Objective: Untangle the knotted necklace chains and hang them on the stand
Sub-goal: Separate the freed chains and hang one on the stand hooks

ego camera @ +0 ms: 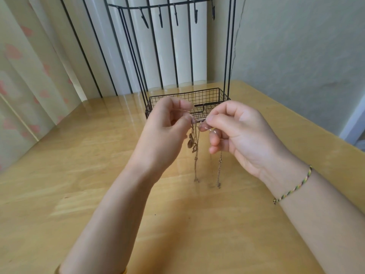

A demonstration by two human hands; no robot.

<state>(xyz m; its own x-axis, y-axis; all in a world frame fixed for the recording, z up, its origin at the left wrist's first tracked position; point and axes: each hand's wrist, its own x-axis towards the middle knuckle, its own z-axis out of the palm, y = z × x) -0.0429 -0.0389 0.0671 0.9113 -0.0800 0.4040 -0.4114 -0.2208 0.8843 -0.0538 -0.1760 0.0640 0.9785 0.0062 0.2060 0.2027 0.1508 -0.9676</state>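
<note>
Necklace chains (pixel 196 159) hang in the air between both hands, above the bench (pixel 98 155) and just near of the stand (pixel 209 95). Their long axis runs straight down: several thin strands drop side by side, with a tangled clump and a pendant just under the left hand (pixel 164 133). Whether the lower ends touch the bench I cannot tell.

Each hand pinches the chain, fingers (pixel 214 118) pressed together on it, and a short length runs roughly level between the two pinches. Holding them raised like this likely lets the weight pull the strands apart so the knot shows.

On the right hand (pixel 241 131) side, a braided bracelet (pixel 292 191) circles the wrist. At the far top of the stand, the hooks (pixel 160 18) carry nothing yet.
</note>
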